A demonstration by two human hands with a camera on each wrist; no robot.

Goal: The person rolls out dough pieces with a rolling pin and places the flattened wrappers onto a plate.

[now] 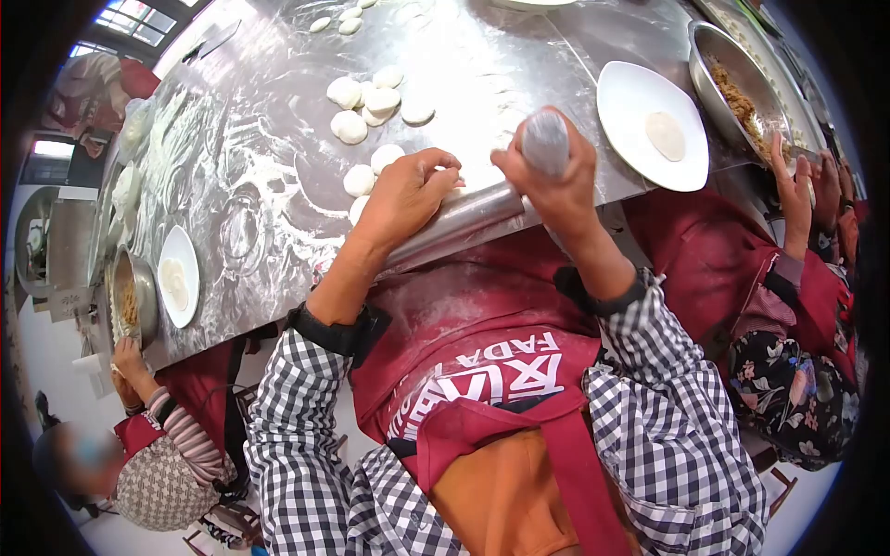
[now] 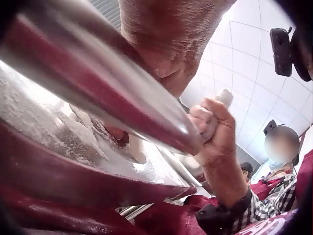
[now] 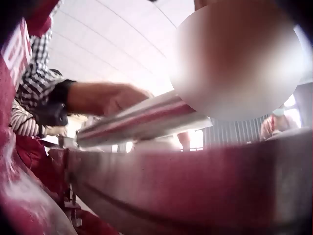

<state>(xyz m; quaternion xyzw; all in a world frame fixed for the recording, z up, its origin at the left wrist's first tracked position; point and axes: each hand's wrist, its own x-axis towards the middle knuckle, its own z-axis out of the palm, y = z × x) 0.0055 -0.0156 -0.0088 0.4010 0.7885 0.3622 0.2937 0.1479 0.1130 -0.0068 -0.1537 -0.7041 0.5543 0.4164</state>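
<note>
Two bare hands are at the metal roller (image 1: 454,225), which lies along the near edge of the floured table (image 1: 278,153): the right hand (image 1: 567,176) is wrapped round its handle (image 1: 545,142), while the left hand (image 1: 406,196) is beside its other part, fingers bent, any hold on dough not determinable. Rounded dough pieces (image 1: 349,127) lie on the table beyond the roller, toward the left, and a white plate (image 1: 640,97) bearing a flat dough disc (image 1: 665,136) sits to its right

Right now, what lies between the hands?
In the head view, the metal roller spans from the left hand to the right hand; something pale, likely dough, shows beyond it.
</note>
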